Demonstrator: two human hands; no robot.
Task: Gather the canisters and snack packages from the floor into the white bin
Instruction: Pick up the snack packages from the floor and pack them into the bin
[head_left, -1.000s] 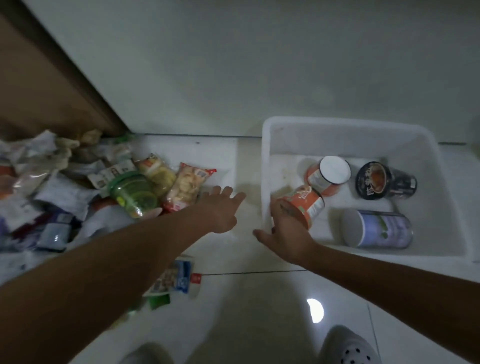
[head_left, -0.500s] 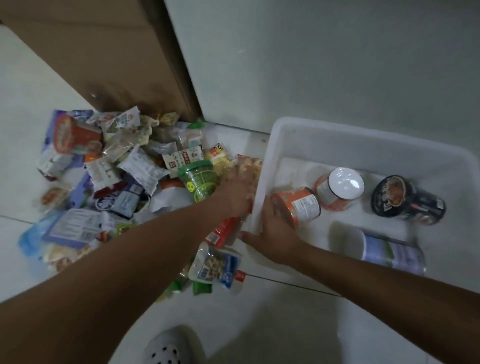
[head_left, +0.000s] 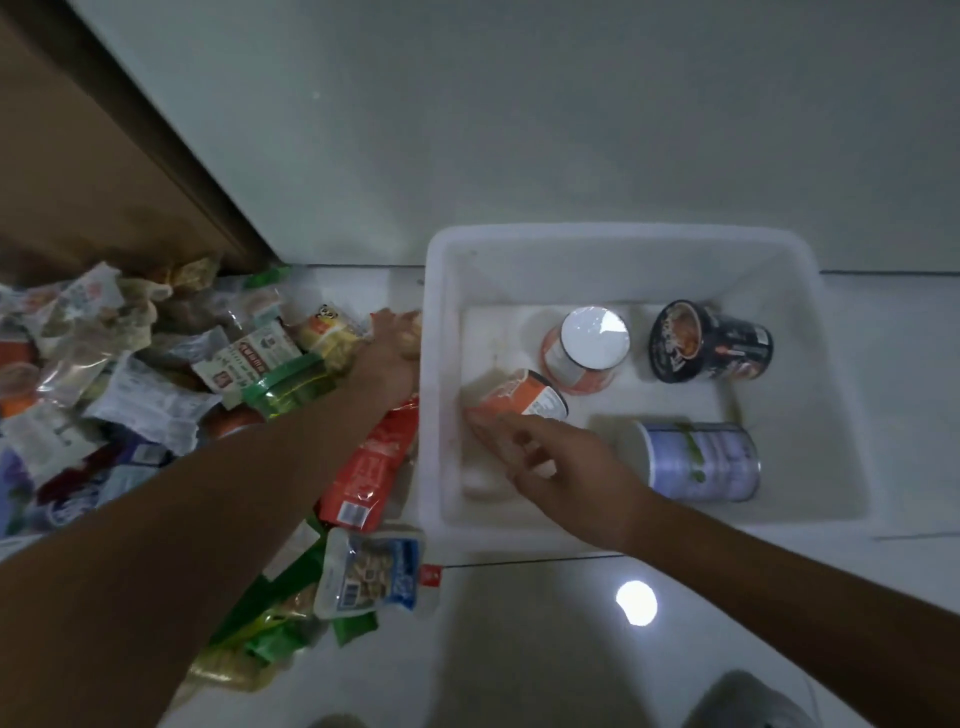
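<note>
The white bin (head_left: 432, 467) stands on the floor against the wall. In it lie an orange canister (head_left: 530, 397), a white-lidded orange canister (head_left: 587, 348), a black cup (head_left: 711, 340) and a purple can (head_left: 701, 460). My right hand (head_left: 561, 467) is inside the bin, its loosely spread fingers touching the lying orange canister. My left hand (head_left: 389, 348) reaches just outside the bin's left wall and closes over a tan biscuit packet (head_left: 411, 332); its fingers are mostly hidden.
A heap of snack packets (head_left: 130, 384) covers the floor on the left, with a green-lidded jar (head_left: 291, 387), a red packet (head_left: 374, 462) and a blue-white packet (head_left: 371, 571). A brown door (head_left: 78, 182) rises behind. My shoe (head_left: 748, 701) is at the bottom right.
My right hand carried the orange canister over the rim and now it lies in the bin under loose fingers. My left hand reached onto the biscuit packet beside the bin.
</note>
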